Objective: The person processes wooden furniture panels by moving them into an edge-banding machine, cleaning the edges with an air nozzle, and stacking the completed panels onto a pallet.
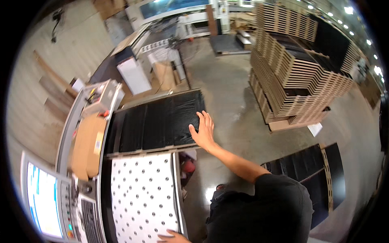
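Note:
My right hand (204, 131) reaches out over the right end of a dark, flat panel (158, 120) with a streaky black top. Its fingers are spread and the thumb stands apart; nothing is in it. Whether the palm presses on the panel or hovers just above it, I cannot tell. At the lower edge my left hand (173, 237) is only partly in view, its fingers stretched out over the near right part of a white surface (142, 194) with rows of small dark marks. That surface lies directly in front of the panel.
At left stand a monitor (42, 198), a keyboard (88, 216) and a brown cardboard piece (87, 143). A tall stack of slotted boards (291, 73) rises at the far right. More black panels (304, 166) lie low to the right, behind my arm. Grey concrete floor (227, 97) runs between.

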